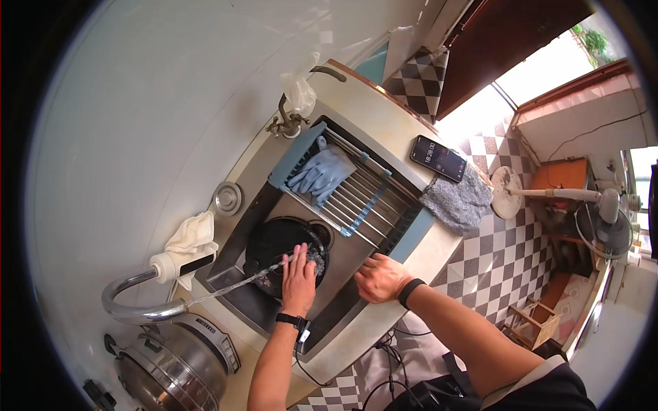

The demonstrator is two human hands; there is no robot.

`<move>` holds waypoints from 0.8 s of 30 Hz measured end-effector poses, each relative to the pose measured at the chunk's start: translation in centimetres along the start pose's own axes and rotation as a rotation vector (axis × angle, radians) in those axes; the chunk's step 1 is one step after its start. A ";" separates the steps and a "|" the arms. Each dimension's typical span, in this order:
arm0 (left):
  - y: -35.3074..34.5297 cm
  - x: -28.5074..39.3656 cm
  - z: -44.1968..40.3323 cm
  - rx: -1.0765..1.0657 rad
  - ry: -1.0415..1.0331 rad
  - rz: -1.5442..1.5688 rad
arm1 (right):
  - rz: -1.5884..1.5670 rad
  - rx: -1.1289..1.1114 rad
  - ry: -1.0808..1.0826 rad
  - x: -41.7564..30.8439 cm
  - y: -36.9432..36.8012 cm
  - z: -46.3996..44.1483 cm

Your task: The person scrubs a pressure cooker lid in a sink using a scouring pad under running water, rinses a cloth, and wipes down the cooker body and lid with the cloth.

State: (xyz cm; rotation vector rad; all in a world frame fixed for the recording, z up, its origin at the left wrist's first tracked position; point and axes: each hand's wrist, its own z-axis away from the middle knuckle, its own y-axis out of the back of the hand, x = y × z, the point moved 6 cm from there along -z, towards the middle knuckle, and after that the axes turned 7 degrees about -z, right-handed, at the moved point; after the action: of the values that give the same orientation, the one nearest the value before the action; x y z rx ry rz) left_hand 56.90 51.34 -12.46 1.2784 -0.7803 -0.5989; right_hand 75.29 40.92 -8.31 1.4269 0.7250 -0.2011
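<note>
A round black pan (269,248) lies in the grey sink (344,284), and a stream of water (240,282) runs down from the curved tap (130,312) onto it. My left hand (299,279) reaches over the right side of the pan with its fingers stretched out, in the falling water; whether it touches the pan I cannot tell. Curled closed, my right hand (379,278) rests at the near edge of the sink. Its fingertips are partly hidden, so anything inside them cannot be made out.
Across the sink's far part sits a blue-ended metal drying rack (370,195) with blue rubber gloves (321,175) on it. A phone (439,158) and a grey cloth (458,200) lie on the right counter. A large steel pot (171,366) stands at lower left.
</note>
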 end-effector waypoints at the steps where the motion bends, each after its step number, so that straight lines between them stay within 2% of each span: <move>1: 0.4 -0.3 -0.8 0.001 0.000 0.000 | 0.001 0.000 0.001 0.0 0.0 0.0; 3: 0.5 -2.2 -2.8 -0.076 0.183 0.082 | -0.013 0.002 -0.007 0.0 -0.1 -0.1; 4: 0.7 -3.7 -3.7 0.069 0.334 0.054 | -0.012 0.005 -0.017 0.1 -0.1 0.0; 5: 1.2 -4.6 -4.7 0.094 0.449 -0.008 | -0.009 -0.009 -0.022 0.1 -0.2 0.0; 8: -0.8 -4.4 -5.6 0.005 0.367 -0.067 | 0.001 -0.021 -0.026 0.1 -0.2 0.2; 11: -0.3 -0.9 -5.3 -0.067 -0.084 -0.165 | -0.003 -0.016 -0.021 0.1 0.0 0.0; 13: 0.4 0.6 -4.6 -0.151 -0.214 -0.116 | -0.006 -0.027 -0.021 0.0 0.1 -0.1; 17: 0.7 2.6 -4.1 -0.292 -0.299 -0.101 | 0.004 -0.013 -0.018 0.1 0.1 0.0; 18: 0.1 3.1 -3.7 -0.427 -0.348 -0.019 | 0.005 -0.024 -0.020 0.2 0.0 0.0; 19: 0.3 3.3 -3.3 -0.423 -0.332 -0.017 | 0.005 -0.031 -0.005 0.1 -0.2 -0.1; 21: 2.2 4.3 -2.4 -0.269 -0.333 0.036 | -0.030 -0.019 -0.025 0.2 -0.1 -0.2; 22: 2.3 4.0 -1.9 -0.290 -0.174 0.144 | -0.030 -0.027 -0.004 0.0 0.0 -0.4; 23: 2.4 4.2 -1.4 -0.282 -0.153 0.144 | -0.032 -0.023 -0.012 0.0 0.3 -0.5; 24: 2.9 3.4 -1.1 -0.185 0.022 0.209 | -0.034 -0.020 -0.020 -0.2 0.5 -0.5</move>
State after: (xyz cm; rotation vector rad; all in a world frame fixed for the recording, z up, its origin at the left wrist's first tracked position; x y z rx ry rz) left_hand 59.81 49.96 -9.14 1.0179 -0.8096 -0.4754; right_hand 75.25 41.43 -7.84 1.3925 0.7336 -0.2332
